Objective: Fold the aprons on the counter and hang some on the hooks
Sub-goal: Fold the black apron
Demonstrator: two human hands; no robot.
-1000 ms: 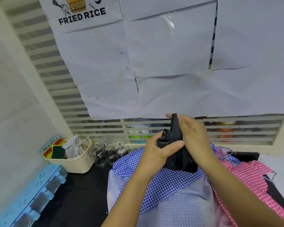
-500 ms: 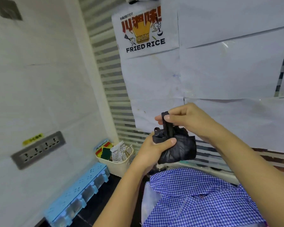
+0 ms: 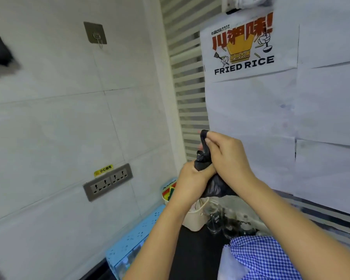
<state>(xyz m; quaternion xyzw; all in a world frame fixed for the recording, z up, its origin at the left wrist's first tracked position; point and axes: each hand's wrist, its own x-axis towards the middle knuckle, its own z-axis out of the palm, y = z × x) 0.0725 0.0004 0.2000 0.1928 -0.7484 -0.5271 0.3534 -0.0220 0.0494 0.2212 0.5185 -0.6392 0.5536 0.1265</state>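
- Hands meet just right of the view's centre. The left hand [image 3: 191,179] curls its fingers round the lower bulk of a bunched black fabric apron [image 3: 216,187]. The right hand [image 3: 228,156] pinches the apron's narrow black strap loop [image 3: 204,138] between thumb and fingertips and holds it up toward twelve o'clock.
- The black apron is off the dark counter [image 3: 194,257], held in the air in front of the paper-covered slatted window.
- A small metal hook on a grey square adhesive plate [image 3: 96,35] sits on the white tiled wall at about ten o'clock from the hands, well apart from them, with nothing hanging on it.
- At the nine o'clock edge there is a dark, blurred shape on the wall; I cannot tell what it is.
- A blue-and-white checked cloth apron [image 3: 267,259] lies on the counter at five o'clock, below the right forearm.
- Judged from this, the step in hand is hanging: the bundle looks compact enough, and the loop is being readied for the hook.
- The next move calls for carrying the bundle up toward ten o'clock, keeping the loop open between the right fingertips and slipping it over the prong. The left hand should bear the weight until the strap catches.
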